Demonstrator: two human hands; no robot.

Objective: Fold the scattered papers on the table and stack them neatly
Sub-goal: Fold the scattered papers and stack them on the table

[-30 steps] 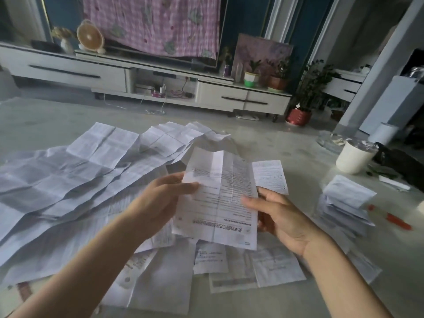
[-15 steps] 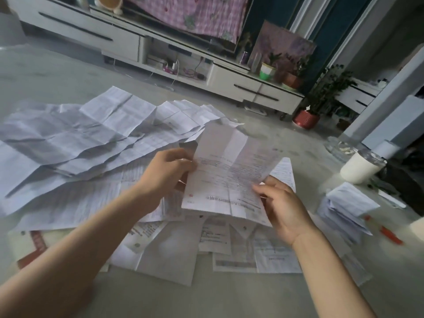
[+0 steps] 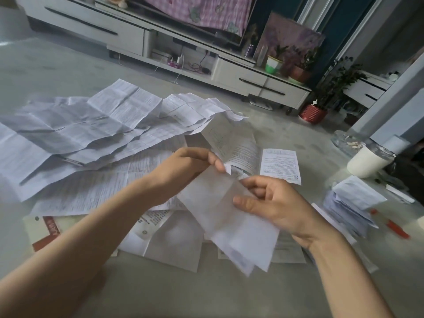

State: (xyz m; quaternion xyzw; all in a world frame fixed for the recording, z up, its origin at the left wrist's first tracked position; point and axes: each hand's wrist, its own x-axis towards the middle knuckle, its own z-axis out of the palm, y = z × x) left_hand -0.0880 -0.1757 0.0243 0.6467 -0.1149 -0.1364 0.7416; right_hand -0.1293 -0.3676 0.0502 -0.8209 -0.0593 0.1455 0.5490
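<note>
A printed white sheet (image 3: 229,216) hangs bent over between my hands above the table, its blank back toward me and its printed half tilted away. My left hand (image 3: 183,173) pinches the sheet's fold near the top with thumb and fingertips. My right hand (image 3: 275,207) holds the sheet from the right, its thumb lying on the paper. A wide spread of creased, unfolded papers (image 3: 91,134) covers the table's left and middle. A stack of folded papers (image 3: 353,207) sits at the right.
A white lidded cup (image 3: 369,159) and a glass dish (image 3: 346,141) stand at the far right. A red pen (image 3: 394,228) lies beside the folded stack. A red-and-cream booklet (image 3: 48,230) pokes out under the papers at left. Bare table surface (image 3: 206,294) lies nearest me.
The sheet, earlier held flat with its print facing me, is now bent over on itself. My hands came closer together and the view tilted down.
</note>
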